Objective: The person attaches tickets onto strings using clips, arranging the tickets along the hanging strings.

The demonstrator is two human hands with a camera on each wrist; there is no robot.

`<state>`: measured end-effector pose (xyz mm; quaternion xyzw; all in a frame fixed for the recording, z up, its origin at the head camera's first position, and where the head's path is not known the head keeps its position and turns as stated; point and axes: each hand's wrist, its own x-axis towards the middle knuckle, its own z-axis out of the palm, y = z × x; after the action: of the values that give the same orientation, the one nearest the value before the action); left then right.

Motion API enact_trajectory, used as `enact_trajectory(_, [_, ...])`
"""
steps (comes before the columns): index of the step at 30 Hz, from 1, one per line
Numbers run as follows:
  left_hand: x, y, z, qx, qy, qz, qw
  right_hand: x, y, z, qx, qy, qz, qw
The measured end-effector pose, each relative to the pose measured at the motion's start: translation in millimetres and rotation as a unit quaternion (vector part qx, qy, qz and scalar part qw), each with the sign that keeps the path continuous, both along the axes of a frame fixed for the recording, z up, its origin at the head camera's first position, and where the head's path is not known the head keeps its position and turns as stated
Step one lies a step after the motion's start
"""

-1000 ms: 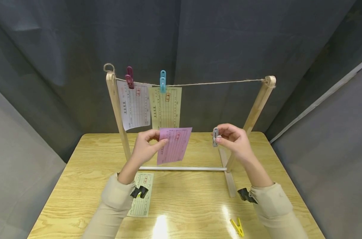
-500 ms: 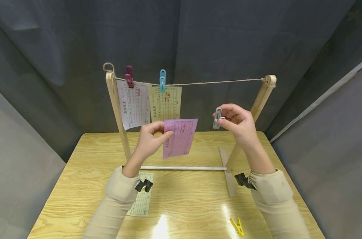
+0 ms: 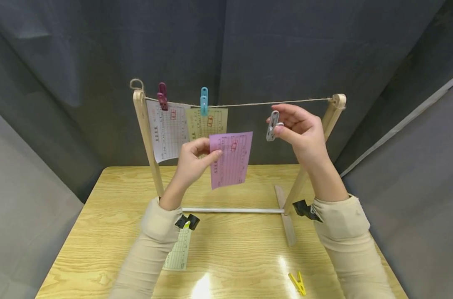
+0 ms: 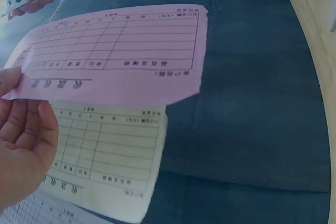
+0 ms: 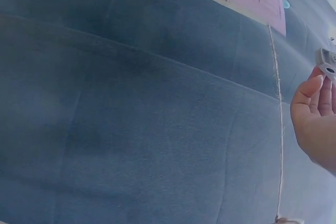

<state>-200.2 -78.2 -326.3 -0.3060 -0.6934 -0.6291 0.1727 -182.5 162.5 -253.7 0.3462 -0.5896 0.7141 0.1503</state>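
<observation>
Paper slips, four counted: a white slip (image 3: 169,137) and a yellow slip (image 3: 207,123) hang at the left of a twine line (image 3: 256,104); a pink slip (image 3: 232,160) is held up below the line, in front of the yellow slip; a pale green slip (image 3: 178,251) lies near left, partly covered from view by the forearm. Clips, four counted: a maroon clip (image 3: 162,97) on the white slip, a blue clip (image 3: 204,101) on the yellow slip, a grey clip (image 3: 273,126) in hand, a yellow clip (image 3: 297,283) lying near right. Wooden posts, two: left post (image 3: 148,143) and right post (image 3: 331,118), with one white rod (image 3: 232,210) running low between them

Left hand (image 3: 196,160): closed in a pinch on the pink slip's left edge, thumb on the near face. Right hand (image 3: 303,128): fingers curled, thumb and fingertips gripping the grey clip right of the pink slip (whether its jaws are spread is too small to tell)

Surface: wood-grain table (image 3: 241,249), glare at the near side. Room: dark curtain (image 3: 271,54) behind, grey cloth (image 3: 20,207) at left and right
</observation>
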Motion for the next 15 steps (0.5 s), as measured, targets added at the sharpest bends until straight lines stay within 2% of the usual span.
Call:
enact_trajectory(9, [-7.8, 13.3, 10.3, 0.003, 0.006, -0.013, 0.9999, -5.8, -6, 22.1, 0.011, 0.022, -0.02, 0.9995])
enact_trajectory(15, [-11.3, 18.0, 14.6, -0.003, 0.0, -0.019, 0.9998, -13.0, -7, 35.4, 0.008, -0.001, -0.035, 0.9993])
